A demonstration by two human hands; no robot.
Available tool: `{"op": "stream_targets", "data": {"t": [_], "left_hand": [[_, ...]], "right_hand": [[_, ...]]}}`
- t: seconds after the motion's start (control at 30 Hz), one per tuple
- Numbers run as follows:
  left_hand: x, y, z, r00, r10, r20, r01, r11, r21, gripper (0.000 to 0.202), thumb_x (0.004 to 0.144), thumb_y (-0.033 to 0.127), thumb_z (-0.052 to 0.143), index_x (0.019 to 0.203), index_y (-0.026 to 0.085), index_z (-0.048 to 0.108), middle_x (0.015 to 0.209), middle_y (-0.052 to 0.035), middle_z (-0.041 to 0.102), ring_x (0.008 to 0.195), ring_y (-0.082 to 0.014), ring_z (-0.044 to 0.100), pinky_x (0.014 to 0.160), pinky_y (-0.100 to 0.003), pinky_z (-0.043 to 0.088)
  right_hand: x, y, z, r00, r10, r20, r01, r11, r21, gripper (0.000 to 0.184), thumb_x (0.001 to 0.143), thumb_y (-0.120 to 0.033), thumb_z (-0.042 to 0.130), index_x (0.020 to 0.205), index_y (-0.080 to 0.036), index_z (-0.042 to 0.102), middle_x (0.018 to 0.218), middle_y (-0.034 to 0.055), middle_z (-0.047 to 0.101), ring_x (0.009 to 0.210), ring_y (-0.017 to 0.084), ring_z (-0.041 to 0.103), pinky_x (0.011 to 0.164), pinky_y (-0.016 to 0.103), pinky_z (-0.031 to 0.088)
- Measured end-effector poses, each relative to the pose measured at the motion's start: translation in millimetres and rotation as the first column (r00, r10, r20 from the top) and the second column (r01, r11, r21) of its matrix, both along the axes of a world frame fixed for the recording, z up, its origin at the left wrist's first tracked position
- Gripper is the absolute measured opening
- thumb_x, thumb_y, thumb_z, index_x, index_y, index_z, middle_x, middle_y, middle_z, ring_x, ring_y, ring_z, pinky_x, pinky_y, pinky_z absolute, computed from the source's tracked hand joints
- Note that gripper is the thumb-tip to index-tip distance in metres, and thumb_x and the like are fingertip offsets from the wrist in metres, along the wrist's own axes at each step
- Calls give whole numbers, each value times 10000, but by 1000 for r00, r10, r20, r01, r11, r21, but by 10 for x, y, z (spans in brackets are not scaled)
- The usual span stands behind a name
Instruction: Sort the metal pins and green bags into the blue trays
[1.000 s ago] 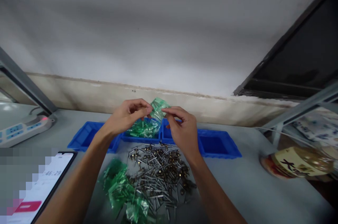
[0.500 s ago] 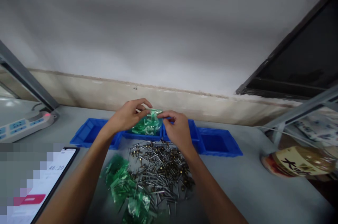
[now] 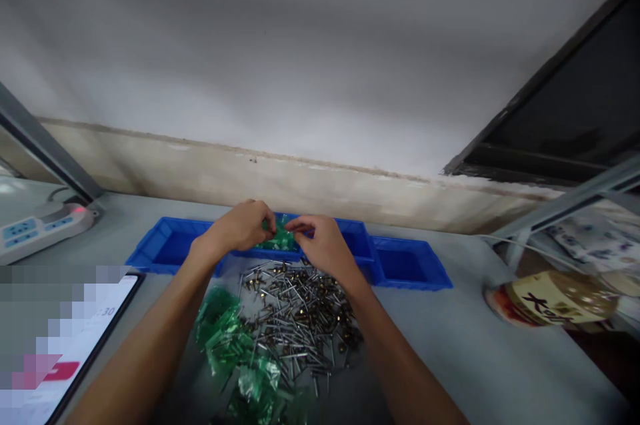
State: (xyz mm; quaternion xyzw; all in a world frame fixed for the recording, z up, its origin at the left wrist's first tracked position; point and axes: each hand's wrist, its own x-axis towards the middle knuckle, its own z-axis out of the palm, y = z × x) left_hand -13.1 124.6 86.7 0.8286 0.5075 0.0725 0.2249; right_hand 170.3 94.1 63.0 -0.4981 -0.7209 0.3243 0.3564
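My left hand [image 3: 246, 226] reaches over the middle blue bin, its fingers curled closed onto a green plastic packet [image 3: 281, 233]. From the other side my right hand [image 3: 324, 243] meets it, thumb and fingers bent in a pinch at the same green plastic; the exact grip is small and partly hidden. More green packets lie in this bin under the hands. In front of the bins spreads a heap of metal pins with brass-coloured heads [image 3: 305, 315]. Left of the heap lie crumpled green packets [image 3: 225, 331], some with pins inside.
Blue bins stand in a row: a left bin [image 3: 167, 245], another behind my right hand [image 3: 357, 238], and a right bin [image 3: 407, 261]. A phone [image 3: 103, 318] and a power strip [image 3: 45, 231] lie at left. A labelled bottle [image 3: 555, 298] lies at right, near the table edge.
Both hands have moved lower into the middle bin. The green plastic that stood up between my fingertips is now down in the bin. The view has shifted slightly.
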Motion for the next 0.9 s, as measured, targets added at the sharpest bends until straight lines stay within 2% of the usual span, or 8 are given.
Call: {"op": "stream_targets", "data": {"t": [0.07,0.2,0.4,0.5,0.6,0.7,0.77,0.9], "left_hand": [[-16,10,-44,999,12,-42,-10,999,45,180,654,175,590,751,195,741,861,-93,727,884,-251,618,765,-324,444],[-36,8,-102,997,27,-72,-21,996,82,208,630,143,582,729,217,748,862,-103,721,925,-277,601,785,-360,448],[52,-67,-21,989,-7,-149,12,999,32,256,672,111,533,716,231,754,879,-107,719,976,-304,582,872,-484,391],[45,-62,4,983,-11,-184,14,1000,17,243,708,139,528,740,234,749,858,-106,714,986,-307,581,883,-503,367],[-85,-29,28,992,-24,-127,25,1000,6,251,756,238,542,903,247,745,936,-104,704,935,-281,599,841,-437,403],[-277,-24,107,998,22,-56,-17,996,89,339,781,286,529,1063,217,703,992,-110,688,911,-250,607,810,-357,428],[-369,-47,175,997,72,-35,-64,980,188,360,802,303,510,1100,196,682,975,-105,682,911,-239,603,818,-338,428],[-384,-103,249,996,72,-44,-61,973,222,360,824,333,499,1119,207,663,965,-87,672,898,-227,599,794,-319,435]], "right_hand": [[-15,0,-24,999,13,52,-13,1000,-1,277,744,-83,538,846,-212,761,827,49,758,752,179,689,745,332,526],[-42,-2,-93,973,-15,230,-3,997,81,261,753,-79,562,871,-189,767,850,73,757,763,193,676,749,333,506],[-45,-22,-152,910,50,411,-116,984,136,309,767,-44,534,902,-200,763,918,82,747,859,206,659,793,331,472],[-64,-38,-91,906,21,424,-110,976,188,268,788,-65,537,872,-195,757,893,85,735,867,215,641,808,350,459],[-130,-85,16,941,2,338,-103,955,279,210,823,-127,557,859,-221,742,895,55,721,880,206,622,846,361,446],[-261,-214,79,949,140,282,-221,934,281,189,844,-164,560,884,-232,732,902,24,715,879,178,622,861,326,447],[-378,-346,62,905,288,314,-369,897,243,196,864,-190,549,930,-223,730,922,23,714,899,167,622,859,300,451],[-595,-601,-80,690,523,500,-664,733,150,210,870,-270,572,1025,-246,712,979,27,701,910,183,604,841,318,455]]}}
